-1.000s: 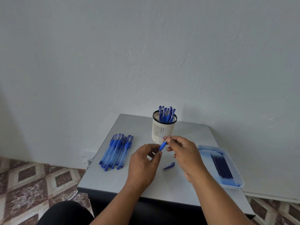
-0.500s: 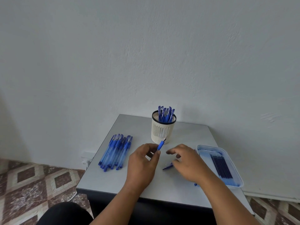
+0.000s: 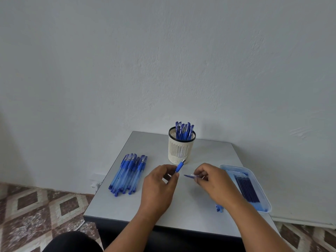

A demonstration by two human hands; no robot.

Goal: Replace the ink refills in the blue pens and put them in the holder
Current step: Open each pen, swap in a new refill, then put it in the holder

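My left hand (image 3: pixel 160 186) grips a blue pen (image 3: pixel 180 166) whose tip points up toward the white slotted holder (image 3: pixel 179 151). Several blue pens (image 3: pixel 184 130) stand in that holder. My right hand (image 3: pixel 214 182) pinches the blue pen cap (image 3: pixel 189 176) just above the table, a short way right of the held pen. A pile of blue pens (image 3: pixel 128 174) lies on the table at the left. A clear blue tray (image 3: pixel 261 200) at the right holds several dark ink refills (image 3: pixel 247 190).
The small grey table (image 3: pixel 181 211) stands against a white wall. A few small blue pieces (image 3: pixel 219 209) lie beside the tray, partly hidden by my right forearm. Patterned floor tiles and a wall socket (image 3: pixel 96 181) show to the left.
My right hand left the pen tip, dropped to the table and picked up the blue cap that lay there. My left hand kept hold of the pen.
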